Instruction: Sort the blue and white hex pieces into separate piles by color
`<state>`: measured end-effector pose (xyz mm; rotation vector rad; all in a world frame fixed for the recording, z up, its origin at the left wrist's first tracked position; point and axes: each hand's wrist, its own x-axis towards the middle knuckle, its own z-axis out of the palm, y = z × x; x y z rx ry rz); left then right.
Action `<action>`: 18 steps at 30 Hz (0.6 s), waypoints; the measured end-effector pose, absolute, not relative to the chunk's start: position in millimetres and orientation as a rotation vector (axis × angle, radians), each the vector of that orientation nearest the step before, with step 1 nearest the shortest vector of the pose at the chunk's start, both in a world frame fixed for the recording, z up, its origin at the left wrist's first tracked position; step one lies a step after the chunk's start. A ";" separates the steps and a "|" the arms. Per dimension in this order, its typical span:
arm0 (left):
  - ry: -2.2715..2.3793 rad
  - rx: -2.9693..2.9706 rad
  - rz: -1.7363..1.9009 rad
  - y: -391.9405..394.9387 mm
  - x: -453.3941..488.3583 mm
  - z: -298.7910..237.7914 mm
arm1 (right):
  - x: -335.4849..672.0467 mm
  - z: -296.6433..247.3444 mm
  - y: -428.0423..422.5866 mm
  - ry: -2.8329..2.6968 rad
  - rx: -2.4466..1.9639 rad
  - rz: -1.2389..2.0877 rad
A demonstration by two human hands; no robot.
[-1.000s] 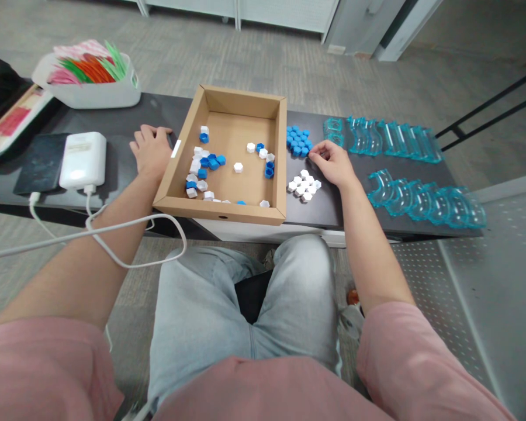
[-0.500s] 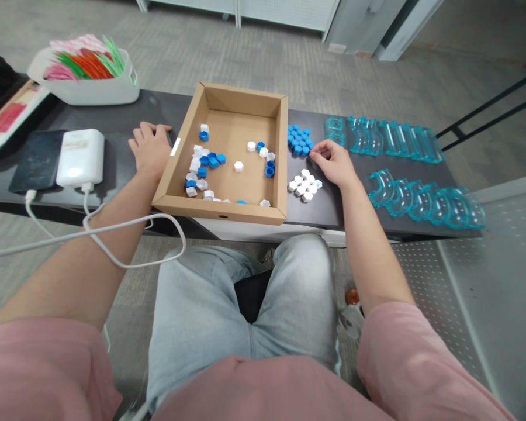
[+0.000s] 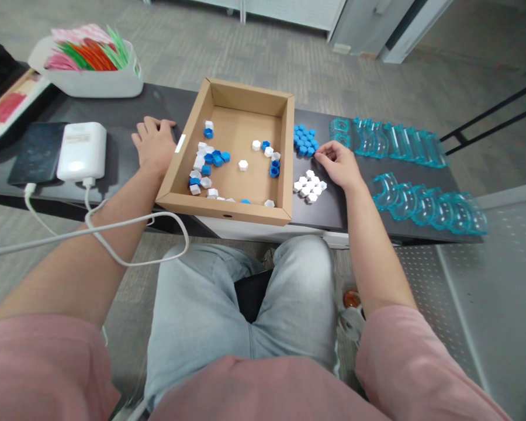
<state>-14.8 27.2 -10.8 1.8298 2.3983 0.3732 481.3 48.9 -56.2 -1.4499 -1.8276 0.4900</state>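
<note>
Palm down on the dark table, my left hand (image 3: 152, 143) lies with fingers spread, just left of a cardboard box (image 3: 227, 209). Inside the box are scattered white hexagonal pieces (image 3: 243, 165) and blue hexagonal pieces (image 3: 218, 159). Right of the box, a tight cluster of blue hexagonal pieces (image 3: 304, 140) sits on the table. My right hand (image 3: 337, 164) rests at that cluster's right edge, its fingers curled and the thumb and index tips close together. Whatever is between those tips is hidden. A cluster of white hexagonal pieces (image 3: 310, 186) lies nearer me, left of that hand.
Two rows of clear teal plastic parts (image 3: 397, 140) line the table's right side. To the left stand a white power adapter (image 3: 82, 151) with cables, a black flat device (image 3: 38, 152) and a white basket (image 3: 100, 86) of colourful strips. A white cable (image 3: 135, 221) loops over my left forearm.
The whole view has shifted slightly, so the table appears a little to the right. Both hands keep their places beside the box and the blue cluster; no piece has visibly moved.
</note>
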 end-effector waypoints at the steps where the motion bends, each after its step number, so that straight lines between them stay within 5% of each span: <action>1: 2.396 1.830 0.375 26.9 -14.6 -10.4 | 481.1 -56.3 48.8 -1.821 -1.452 0.496; 18: 2.424 1.838 0.349 26.0 -13.8 -8.4 | 479.7 -60.3 52.6 -1.806 -1.435 0.523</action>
